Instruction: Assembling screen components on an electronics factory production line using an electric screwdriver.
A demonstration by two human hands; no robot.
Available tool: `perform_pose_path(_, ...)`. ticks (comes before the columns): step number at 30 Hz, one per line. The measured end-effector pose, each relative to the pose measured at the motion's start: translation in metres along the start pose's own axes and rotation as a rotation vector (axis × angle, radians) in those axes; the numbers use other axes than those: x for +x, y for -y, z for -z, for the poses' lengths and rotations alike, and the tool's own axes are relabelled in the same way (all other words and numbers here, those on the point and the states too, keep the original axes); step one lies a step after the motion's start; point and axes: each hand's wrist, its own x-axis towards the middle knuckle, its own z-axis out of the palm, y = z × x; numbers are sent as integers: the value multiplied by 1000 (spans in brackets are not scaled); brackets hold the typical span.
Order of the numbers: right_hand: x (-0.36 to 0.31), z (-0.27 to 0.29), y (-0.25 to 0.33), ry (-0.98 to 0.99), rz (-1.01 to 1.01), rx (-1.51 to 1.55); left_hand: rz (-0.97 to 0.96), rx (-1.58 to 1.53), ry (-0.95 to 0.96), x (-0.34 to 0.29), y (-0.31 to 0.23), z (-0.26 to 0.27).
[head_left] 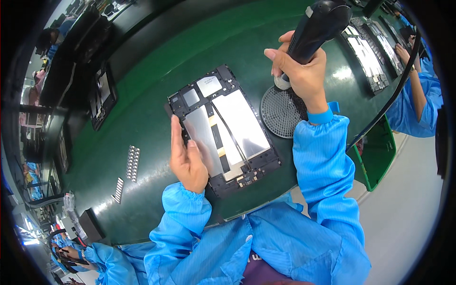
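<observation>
An opened tablet (243, 121) lies tilted on the green table, its silver battery plates, black frame and flex cables showing. My left hand (189, 164) rests along the tablet's left edge, fingers stretched out and thumb over the rim. My right hand (306, 78) is wrapped round a black electric screwdriver (316, 31), held up to the right of the tablet. The driver's pale lower end points down at a round grey screw tray (278, 114) full of small holes. Its very tip is hidden by my hand and the tray's edge.
Two small component strips (133, 164) (118, 190) lie left of the tablet. Another opened device (102, 97) sits at the far left. More opened tablets (365, 59) lie at the right, near a co-worker's hand (403, 54). A green bin (377, 152) stands below the right edge.
</observation>
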Motion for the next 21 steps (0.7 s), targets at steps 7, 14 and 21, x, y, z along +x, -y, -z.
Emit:
perform_pose_path(7,0,-10,10,-3,-72,14,-81,-5,-191,19,-16,25)
perform_pose_path(14,-18,-5,4,-63,-120,23,217,-192,-137,5,13,49)
perform_pose_path(21,-16,-9,25,-72,61,58,71,-92,-197,4,20,68)
